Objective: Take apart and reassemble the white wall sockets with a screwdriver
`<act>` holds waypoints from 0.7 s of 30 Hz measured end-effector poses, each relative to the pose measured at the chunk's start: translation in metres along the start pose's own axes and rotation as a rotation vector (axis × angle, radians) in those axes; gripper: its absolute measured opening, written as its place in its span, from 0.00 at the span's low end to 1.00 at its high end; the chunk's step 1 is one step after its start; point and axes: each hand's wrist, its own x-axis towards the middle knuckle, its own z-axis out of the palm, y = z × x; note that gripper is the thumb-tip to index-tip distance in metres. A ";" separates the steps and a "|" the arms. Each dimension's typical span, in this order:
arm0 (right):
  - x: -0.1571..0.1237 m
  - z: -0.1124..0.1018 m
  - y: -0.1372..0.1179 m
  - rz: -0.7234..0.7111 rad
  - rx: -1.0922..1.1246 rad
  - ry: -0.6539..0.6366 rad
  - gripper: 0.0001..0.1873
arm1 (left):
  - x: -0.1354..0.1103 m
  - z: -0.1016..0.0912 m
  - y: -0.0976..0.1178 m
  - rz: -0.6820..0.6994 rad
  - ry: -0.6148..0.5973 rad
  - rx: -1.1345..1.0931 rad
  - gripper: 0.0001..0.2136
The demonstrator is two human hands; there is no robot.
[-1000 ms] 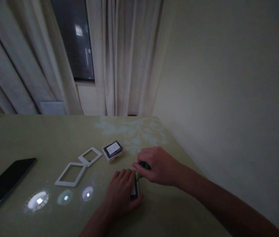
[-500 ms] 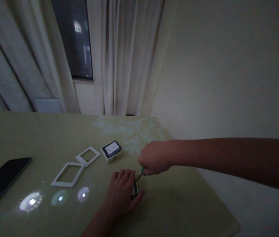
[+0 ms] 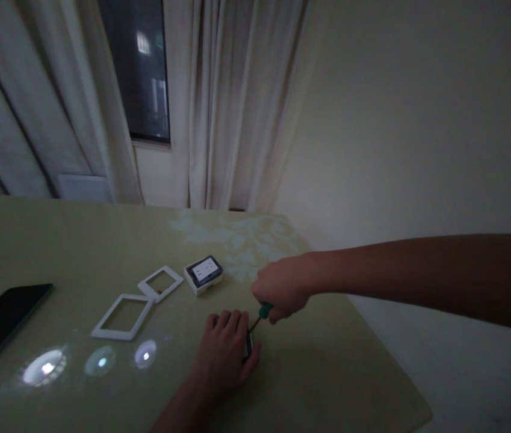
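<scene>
My left hand (image 3: 228, 349) presses down over a wall socket (image 3: 248, 346), its fingers wrapped across the top and the thumb along the near side. Most of that socket is hidden; only a dark and white edge shows. In my right hand (image 3: 282, 285) is a screwdriver (image 3: 265, 310) with a green handle, gripped in closed fingers. Its thin shaft slants down to the left and meets the socket's right edge beside my left fingertips. Behind my left hand lies a second socket (image 3: 204, 273) in a white box, with its white face up.
Two white rectangular frames (image 3: 122, 317) lie to the left, touching at a corner. A dark flat device, like a tablet or phone (image 3: 5, 322), rests at the table's left. The greenish table (image 3: 327, 373) ends at the right near a pale wall; curtains (image 3: 237, 108) hang behind.
My right hand has turned, so more of the green screwdriver handle shows. The right forearm sits a little higher. My left hand stays on the socket, and the view has shifted slightly.
</scene>
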 end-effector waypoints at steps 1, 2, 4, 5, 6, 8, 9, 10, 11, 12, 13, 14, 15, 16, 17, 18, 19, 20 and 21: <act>0.001 -0.001 0.005 -0.018 0.020 -0.024 0.10 | 0.000 0.001 0.000 -0.001 0.005 0.002 0.21; 0.001 -0.002 0.011 -0.027 0.043 -0.033 0.11 | 0.000 0.001 0.000 -0.002 0.010 0.003 0.21; -0.002 -0.002 0.022 -0.037 0.082 -0.037 0.13 | 0.000 0.004 0.001 0.003 0.023 0.004 0.21; -0.005 0.000 0.027 -0.041 0.105 -0.041 0.12 | 0.000 0.005 0.001 0.006 0.031 0.006 0.21; -0.008 0.003 0.032 -0.045 0.133 -0.043 0.12 | 0.000 0.006 0.001 0.009 0.039 0.008 0.21; -0.016 0.014 0.041 -0.045 0.199 -0.037 0.11 | -0.001 0.008 0.001 0.014 0.047 0.016 0.21; -0.021 0.021 0.045 -0.043 0.237 -0.029 0.10 | -0.001 0.009 0.001 0.015 0.047 0.020 0.20; -0.025 0.030 0.049 -0.038 0.277 -0.011 0.11 | -0.001 0.009 0.001 0.018 0.045 0.023 0.20; -0.031 0.039 0.052 -0.035 0.319 0.006 0.12 | -0.001 0.009 0.001 0.022 0.042 0.026 0.20; -0.036 0.049 0.055 -0.029 0.363 0.026 0.13 | -0.001 0.009 0.000 0.028 0.039 0.029 0.20; -0.041 0.060 0.056 -0.024 0.405 0.050 0.15 | -0.001 0.008 0.000 0.035 0.035 0.034 0.20; -0.046 0.070 0.057 -0.018 0.445 0.078 0.16 | 0.000 0.007 0.000 0.039 0.030 0.039 0.20; -0.051 0.081 0.057 -0.010 0.481 0.107 0.17 | 0.000 0.006 0.000 0.041 0.022 0.045 0.20; -0.055 0.092 0.057 -0.004 0.512 0.133 0.18 | 0.000 0.004 0.000 0.043 0.012 0.051 0.20; -0.058 0.103 0.055 0.001 0.539 0.161 0.19 | 0.000 0.003 0.000 0.044 0.002 0.057 0.19; -0.060 0.114 0.054 0.007 0.561 0.191 0.20 | 0.000 0.002 0.000 0.045 -0.006 0.063 0.19; -0.061 0.124 0.052 0.014 0.580 0.220 0.21 | 0.001 0.000 0.001 0.045 -0.012 0.067 0.19; -0.062 0.134 0.049 0.023 0.593 0.249 0.23 | 0.001 0.000 0.001 0.044 -0.016 0.071 0.19; -0.062 0.142 0.048 0.034 0.602 0.285 0.25 | 0.000 -0.001 0.001 0.042 -0.017 0.075 0.19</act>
